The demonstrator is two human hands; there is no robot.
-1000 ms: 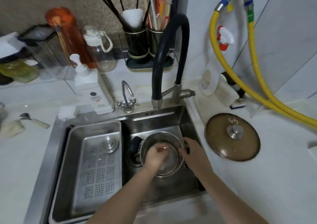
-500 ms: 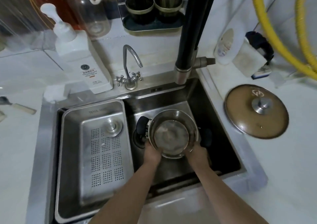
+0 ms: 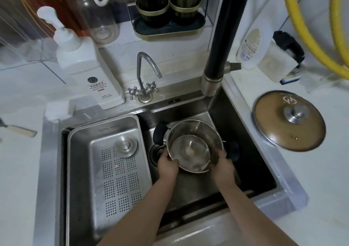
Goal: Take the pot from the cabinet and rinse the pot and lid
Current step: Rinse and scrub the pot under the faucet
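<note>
A steel pot [image 3: 190,147] with two black side handles sits in the right basin of the sink [image 3: 213,187], tilted a little toward me, with some water in its bottom. My left hand [image 3: 167,165] grips its near-left rim. My right hand [image 3: 222,165] grips the near-right rim, just beside the right black handle. The brown glass lid [image 3: 289,121] with a steel knob lies flat on the white counter to the right of the sink, apart from both hands.
A perforated steel tray [image 3: 105,170] fills the left basin. A black pull-down faucet [image 3: 217,70] rises behind the pot, a small chrome tap [image 3: 144,83] to its left. A soap dispenser [image 3: 88,66], bottles and yellow hoses [image 3: 309,38] line the back.
My left hand left the inside of the pot and took its near-left rim. My right hand shifted along the rim. The view moved closer to the sink.
</note>
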